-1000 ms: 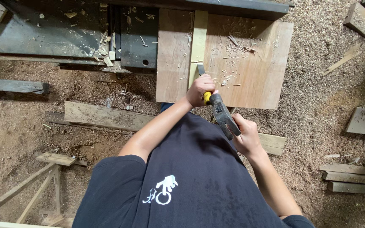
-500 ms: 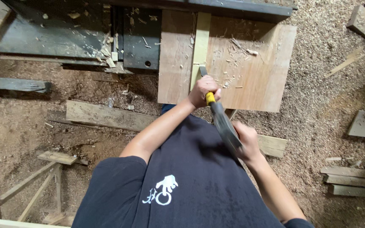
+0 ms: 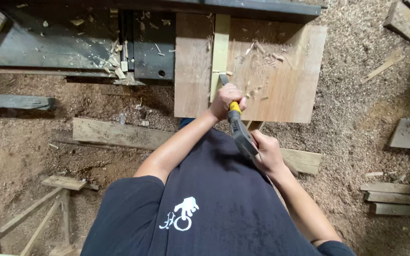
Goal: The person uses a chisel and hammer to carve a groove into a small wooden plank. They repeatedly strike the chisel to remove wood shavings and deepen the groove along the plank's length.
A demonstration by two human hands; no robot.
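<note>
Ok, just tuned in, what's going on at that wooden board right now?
A person in a dark shirt is working a chisel with both hands. The left hand grips it near the yellow part, close to the blade, and the right hand holds the dark handle end. The blade tip rests on a pale narrow strip of wood lying on a brown board. Small shavings lie scattered on the board, and the floor around it is covered in sawdust.
</note>
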